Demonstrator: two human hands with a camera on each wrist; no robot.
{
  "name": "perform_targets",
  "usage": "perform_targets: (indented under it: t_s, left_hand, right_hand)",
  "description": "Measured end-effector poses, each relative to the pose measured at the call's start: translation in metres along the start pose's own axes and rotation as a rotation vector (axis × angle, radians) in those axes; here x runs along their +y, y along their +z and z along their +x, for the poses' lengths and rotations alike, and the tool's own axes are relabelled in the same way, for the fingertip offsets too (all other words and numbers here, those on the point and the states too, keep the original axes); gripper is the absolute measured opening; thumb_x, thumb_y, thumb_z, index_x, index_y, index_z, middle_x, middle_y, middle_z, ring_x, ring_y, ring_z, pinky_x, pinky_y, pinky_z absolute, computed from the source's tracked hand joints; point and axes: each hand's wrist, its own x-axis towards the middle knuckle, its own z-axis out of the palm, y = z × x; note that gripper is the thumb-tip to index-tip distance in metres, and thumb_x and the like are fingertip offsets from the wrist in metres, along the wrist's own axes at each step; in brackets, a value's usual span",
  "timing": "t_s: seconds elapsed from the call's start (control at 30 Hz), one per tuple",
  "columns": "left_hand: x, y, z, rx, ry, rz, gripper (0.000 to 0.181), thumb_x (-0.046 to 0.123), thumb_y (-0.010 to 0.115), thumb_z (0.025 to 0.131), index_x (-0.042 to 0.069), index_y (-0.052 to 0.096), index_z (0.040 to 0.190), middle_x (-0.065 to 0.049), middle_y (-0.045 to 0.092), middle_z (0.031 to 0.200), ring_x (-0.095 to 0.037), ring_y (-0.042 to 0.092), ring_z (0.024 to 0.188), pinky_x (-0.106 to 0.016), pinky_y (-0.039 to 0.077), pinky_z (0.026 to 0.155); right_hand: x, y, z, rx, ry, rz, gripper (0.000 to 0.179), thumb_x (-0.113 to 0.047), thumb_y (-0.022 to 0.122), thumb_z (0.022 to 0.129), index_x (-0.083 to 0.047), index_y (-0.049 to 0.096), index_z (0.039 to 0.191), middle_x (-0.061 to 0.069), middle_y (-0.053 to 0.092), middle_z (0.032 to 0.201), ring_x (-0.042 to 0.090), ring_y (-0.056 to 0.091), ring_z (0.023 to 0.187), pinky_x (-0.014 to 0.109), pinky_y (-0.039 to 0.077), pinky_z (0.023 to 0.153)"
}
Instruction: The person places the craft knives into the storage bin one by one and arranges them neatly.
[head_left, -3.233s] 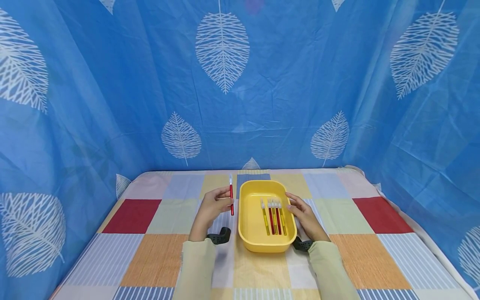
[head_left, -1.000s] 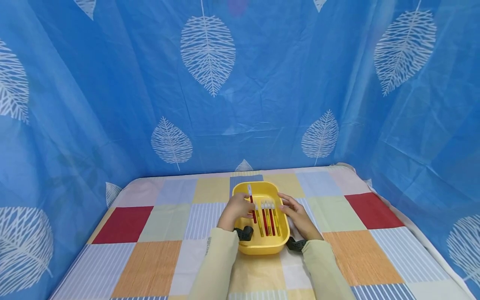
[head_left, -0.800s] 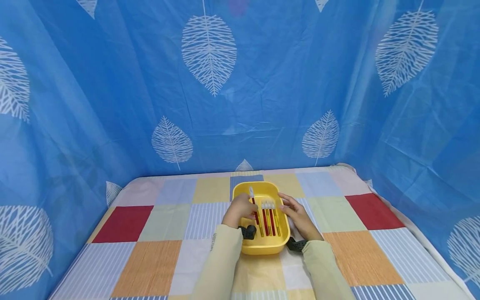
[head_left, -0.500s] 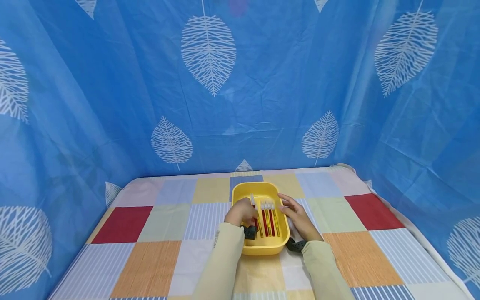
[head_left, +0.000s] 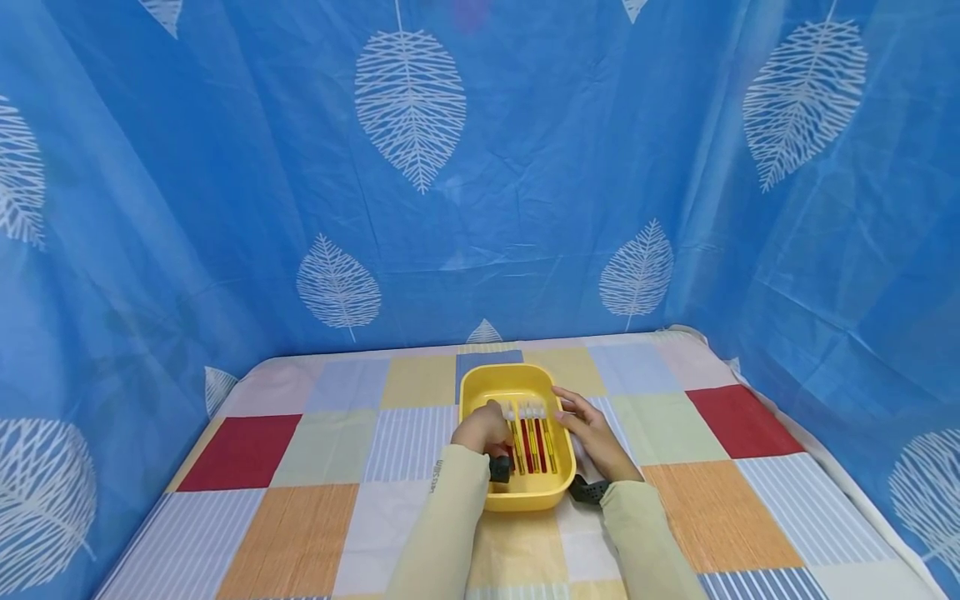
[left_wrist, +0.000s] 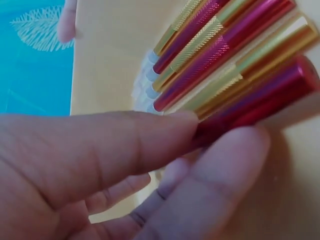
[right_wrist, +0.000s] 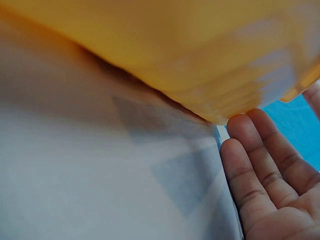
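My left hand (head_left: 482, 429) reaches down inside a yellow plastic tray (head_left: 517, 500). In the left wrist view, its thumb and a finger pinch a red metal craft knife (left_wrist: 270, 97). That knife lies low, alongside a gold craft knife (left_wrist: 272, 52). Beyond them, more red and gold knurled handles with whitish caps lie in a row, roughly parallel. My right hand (head_left: 596, 437) rests against the tray's right side. In the right wrist view, its fingers (right_wrist: 257, 150) are fairly straight and touch the tray's outer wall.
The tray stands on a patchwork tablecloth (head_left: 405, 533) of coloured squares. A blue curtain (head_left: 525, 208) with white leaf prints hangs behind the table and at both sides. Each wrist wears a black band (head_left: 588, 490).
My left hand has brought the red craft knife from beside the tray into it and lowered it left of the others. The right hand has stayed at the tray's side.
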Motion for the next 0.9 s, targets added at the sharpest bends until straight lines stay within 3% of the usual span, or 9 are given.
perform_targets:
  t_s: [0.17, 0.4, 0.63, 0.7, 0.9]
  left_hand:
    - [0.001, 0.000, 0.001, -0.007, 0.026, -0.001, 0.059, -0.004, 0.065, 0.091, -0.010, 0.035, 0.142, -0.015, 0.059, 0.081, -0.012, 0.051, 0.045, -0.020, 0.046, 0.041]
    - [0.001, -0.002, 0.001, -0.019, 0.040, 0.010, 0.079, -0.005, 0.067, 0.089, -0.009, 0.020, 0.152, -0.019, 0.064, 0.087, -0.014, 0.052, 0.047, -0.024, 0.046, 0.046]
    - [-0.003, -0.004, -0.004, 0.011, 0.033, -0.019, 0.079, -0.004, 0.067, 0.089, -0.001, 0.023, 0.155, -0.017, 0.069, 0.075, -0.014, 0.052, 0.046, -0.024, 0.045, 0.044]
    - [-0.003, -0.006, -0.007, 0.025, 0.032, -0.037, 0.077, -0.003, 0.065, 0.091, 0.003, 0.024, 0.156, -0.018, 0.069, 0.080, -0.013, 0.050, 0.044, -0.024, 0.044, 0.043]
    - [-0.004, -0.013, -0.013, 0.075, 0.138, -0.072, 0.057, 0.002, 0.064, 0.093, 0.003, 0.043, 0.146, -0.015, 0.061, 0.087, -0.022, 0.061, 0.055, -0.035, 0.057, 0.056]
  right_hand:
    - [0.001, 0.000, 0.000, 0.006, 0.004, -0.004, 0.051, -0.016, 0.060, 0.100, -0.012, 0.046, 0.149, 0.023, 0.048, 0.138, 0.035, 0.054, 0.120, 0.036, 0.054, 0.093]
    - [0.002, 0.001, 0.001, 0.007, 0.003, -0.002, 0.050, -0.017, 0.060, 0.100, -0.012, 0.047, 0.148, 0.023, 0.048, 0.138, 0.035, 0.054, 0.120, 0.036, 0.054, 0.093]
    - [0.003, 0.003, 0.000, -0.002, 0.011, -0.005, 0.050, -0.016, 0.059, 0.100, -0.013, 0.046, 0.149, 0.023, 0.048, 0.138, 0.036, 0.053, 0.121, 0.037, 0.052, 0.095]
    - [0.004, 0.003, 0.000, -0.009, 0.012, -0.006, 0.050, -0.017, 0.059, 0.101, -0.013, 0.046, 0.149, 0.023, 0.047, 0.139, 0.036, 0.053, 0.122, 0.039, 0.052, 0.097]
    - [0.005, 0.005, 0.000, -0.035, 0.014, 0.020, 0.052, -0.018, 0.059, 0.101, -0.011, 0.044, 0.150, 0.025, 0.045, 0.140, 0.037, 0.053, 0.121, 0.041, 0.053, 0.096]
